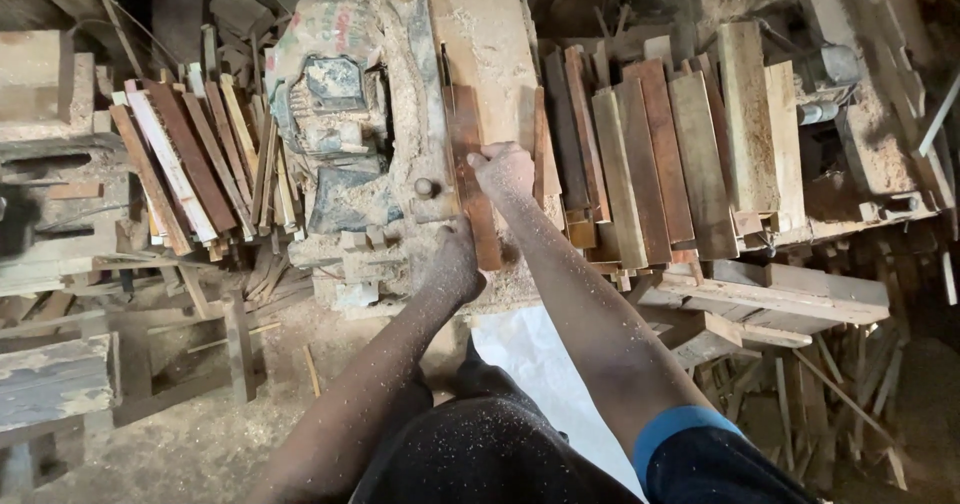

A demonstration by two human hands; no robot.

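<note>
A narrow reddish wooden strip [471, 154] lies lengthwise on the sawdust-covered table [500, 44] of a woodworking machine. My right hand [505, 167] presses on the strip about midway along it, fingers curled over its right edge. At the strip's near end, by the table's front edge, my left hand [455, 262] grips the strip. Both forearms are dusted with sawdust. A metal fence [430, 84] runs along the left side of the strip.
An electric motor [335, 129] sits left of the table. Thin slats [195, 159] are stacked further left. Thicker planks [680, 154] lie in a row on the right. A wooden bench [60, 374] and scraps stand on the dusty floor.
</note>
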